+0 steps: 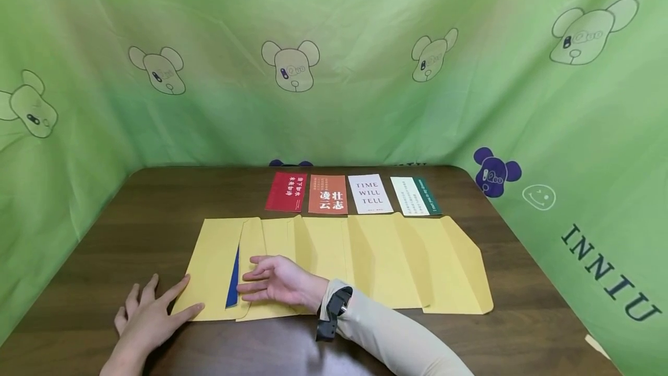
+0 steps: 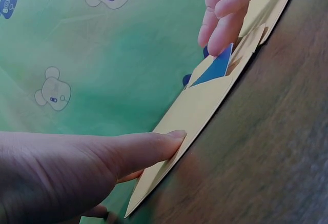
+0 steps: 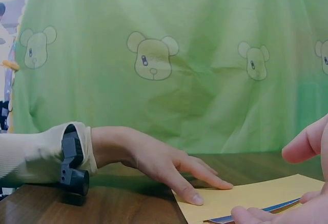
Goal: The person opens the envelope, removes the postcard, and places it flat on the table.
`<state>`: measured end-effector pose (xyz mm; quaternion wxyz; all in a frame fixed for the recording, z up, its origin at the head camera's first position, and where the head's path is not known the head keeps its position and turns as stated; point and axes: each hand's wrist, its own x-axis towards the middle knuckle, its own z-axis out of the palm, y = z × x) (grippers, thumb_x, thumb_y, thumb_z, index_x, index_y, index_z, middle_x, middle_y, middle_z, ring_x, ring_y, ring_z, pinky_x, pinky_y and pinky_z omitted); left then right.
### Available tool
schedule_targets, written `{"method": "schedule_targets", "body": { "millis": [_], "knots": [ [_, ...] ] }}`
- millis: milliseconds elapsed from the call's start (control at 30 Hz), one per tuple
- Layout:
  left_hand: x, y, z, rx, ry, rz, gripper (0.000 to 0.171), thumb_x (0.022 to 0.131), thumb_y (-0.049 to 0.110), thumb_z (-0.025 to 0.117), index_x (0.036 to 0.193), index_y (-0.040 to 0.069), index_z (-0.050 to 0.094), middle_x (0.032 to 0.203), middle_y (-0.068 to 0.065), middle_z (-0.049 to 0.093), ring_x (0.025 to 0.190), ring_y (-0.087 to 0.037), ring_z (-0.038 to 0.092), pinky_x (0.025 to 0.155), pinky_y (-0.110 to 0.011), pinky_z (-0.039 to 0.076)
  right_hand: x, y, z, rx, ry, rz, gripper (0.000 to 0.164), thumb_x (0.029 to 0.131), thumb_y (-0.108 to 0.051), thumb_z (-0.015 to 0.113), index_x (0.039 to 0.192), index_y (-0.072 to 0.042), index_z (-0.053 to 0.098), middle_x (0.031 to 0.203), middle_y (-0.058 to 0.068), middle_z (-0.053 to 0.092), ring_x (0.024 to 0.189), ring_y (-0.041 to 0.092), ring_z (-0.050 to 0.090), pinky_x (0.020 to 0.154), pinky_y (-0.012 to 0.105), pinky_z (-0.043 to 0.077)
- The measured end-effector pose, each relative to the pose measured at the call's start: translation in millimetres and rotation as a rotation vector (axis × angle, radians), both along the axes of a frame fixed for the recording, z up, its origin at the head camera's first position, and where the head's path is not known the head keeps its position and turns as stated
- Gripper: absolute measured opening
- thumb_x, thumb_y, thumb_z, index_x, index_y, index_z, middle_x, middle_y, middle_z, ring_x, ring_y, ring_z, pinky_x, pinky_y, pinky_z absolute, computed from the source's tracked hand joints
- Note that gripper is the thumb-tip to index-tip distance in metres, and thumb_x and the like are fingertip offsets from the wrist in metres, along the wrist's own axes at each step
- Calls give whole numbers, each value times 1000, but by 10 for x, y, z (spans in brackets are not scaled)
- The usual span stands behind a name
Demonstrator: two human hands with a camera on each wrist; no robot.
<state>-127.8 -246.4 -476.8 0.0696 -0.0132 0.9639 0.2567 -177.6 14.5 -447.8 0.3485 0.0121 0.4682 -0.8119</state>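
Note:
The leftmost yellow envelope (image 1: 211,260) lies flat on the table, and a narrow blue card (image 1: 232,283) sticks out of its right-hand opening. My left hand (image 1: 148,315) rests at its left edge, thumb and forefinger spread on the paper; the left wrist view shows the thumb (image 2: 154,152) pressing the envelope. At the card's exposed edge is my right hand (image 1: 284,283), palm partly turned up and fingers extended. In the left wrist view its fingertips (image 2: 220,42) meet the blue card (image 2: 215,70). Most of the card is hidden inside the envelope.
Several more yellow envelopes (image 1: 451,277) overlap in a row to the right, flaps raised or folded out. Behind them lie a red card (image 1: 287,193), an orange card (image 1: 327,202), a white card (image 1: 370,193) and a white-and-green card (image 1: 414,196). Green curtain (image 1: 355,120) surrounds the table.

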Motion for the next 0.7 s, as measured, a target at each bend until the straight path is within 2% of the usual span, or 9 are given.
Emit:
{"method": "schedule_targets", "body": {
  "millis": [300, 500, 700],
  "knots": [
    [0, 4, -8, -6, 7, -5, 91, 83, 70, 62, 151, 12, 43, 152, -40, 4, 136, -65, -6, 92, -81, 6, -17, 0, -60, 23, -10, 1, 70, 87, 2, 42, 152, 10, 16, 135, 41, 44, 134, 52, 39, 110, 58, 32],
    [-4, 4, 0, -7, 1, -3, 91, 84, 71, 61, 151, 12, 42, 153, -39, 3, 136, -65, -8, 93, -81, 5, -37, -12, -77, 35, -1, 21, 67, 89, 1, 43, 151, 11, 17, 133, 41, 48, 132, 52, 41, 110, 58, 33],
    [-8, -3, 8, -10, -19, -1, 92, 84, 71, 60, 152, 12, 41, 153, -40, 2, 135, -66, -9, 92, -82, 5, -35, -40, -91, 81, 78, 101, 62, 95, 4, 47, 151, 11, 21, 126, 28, 53, 122, 49, 51, 105, 59, 38]
  ]
}}
